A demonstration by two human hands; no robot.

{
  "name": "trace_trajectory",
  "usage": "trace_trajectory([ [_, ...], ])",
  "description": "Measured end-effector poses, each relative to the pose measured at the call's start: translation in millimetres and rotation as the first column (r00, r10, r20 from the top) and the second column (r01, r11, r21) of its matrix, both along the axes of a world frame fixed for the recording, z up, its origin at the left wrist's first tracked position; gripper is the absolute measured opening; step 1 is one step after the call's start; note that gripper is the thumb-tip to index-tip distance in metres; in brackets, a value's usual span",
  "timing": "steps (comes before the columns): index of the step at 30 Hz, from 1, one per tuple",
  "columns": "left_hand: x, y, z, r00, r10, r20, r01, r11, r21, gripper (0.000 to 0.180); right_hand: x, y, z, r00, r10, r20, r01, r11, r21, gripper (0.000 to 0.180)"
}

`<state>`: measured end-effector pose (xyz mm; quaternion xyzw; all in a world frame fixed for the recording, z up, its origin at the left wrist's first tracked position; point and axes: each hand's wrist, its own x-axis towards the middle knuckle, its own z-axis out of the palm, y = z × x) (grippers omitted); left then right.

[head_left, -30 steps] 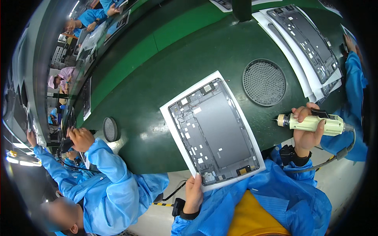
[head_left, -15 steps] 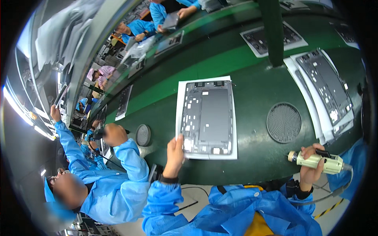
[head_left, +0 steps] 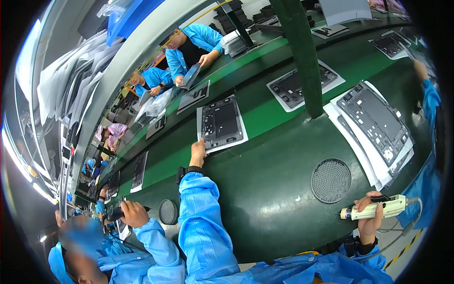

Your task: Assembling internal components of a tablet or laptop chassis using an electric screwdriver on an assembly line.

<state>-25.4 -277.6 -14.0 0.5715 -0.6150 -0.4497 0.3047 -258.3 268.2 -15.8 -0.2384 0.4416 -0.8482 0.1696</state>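
The tablet [head_left: 221,120] lies opened in the upper centre on white paper [head_left: 199,120], likely shielding its back, its lower-left corner pinched by the left hand [head_left: 198,154]. Lower right, the right hand [head_left: 368,226] clasps a screwdriver [head_left: 395,207], apparently keeping the tip clear.

Left hand [head_left: 198,154] grips a device panel [head_left: 221,122] at its near-left corner; right hand [head_left: 369,226] holds a pale electric screwdriver [head_left: 394,207].

A green post [head_left: 302,57] stands at upper centre. Pale sheets [head_left: 71,80] crowd the upper left, near a blue panel [head_left: 135,20]. A co-worker [head_left: 158,253] in blue is at lower left, striped floor tape [head_left: 403,248] at lower right.
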Motion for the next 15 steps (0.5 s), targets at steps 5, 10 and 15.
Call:
trace_trajectory([
  [5, 5.1, -29.5, -16.6, 0.93, 0.024, 0.366, 0.065, 0.971, -0.229, 0.04, 0.4, 0.6, 0.7, 1.0, 0.005, 0.002, -0.005, 1.0, 0.003, 0.045],
  [10, -18.6, 1.9, 7.5, 0.691, 0.12, 0.712, 0.243, 0.89, -0.385, 0.036, -4.4, 4.6, 0.3, 1.0, -0.004, 0.025, 0.004, 1.0, 0.022, 0.046],
  [15, -44.9, 43.1, 39.2, 0.445, 0.418, 0.792, 0.355, 0.73, -0.584, 0.03, -6.1, 4.9, 2.9, 0.998, 0.054, 0.019, -0.054, 0.999, 0.004, 0.049],
])
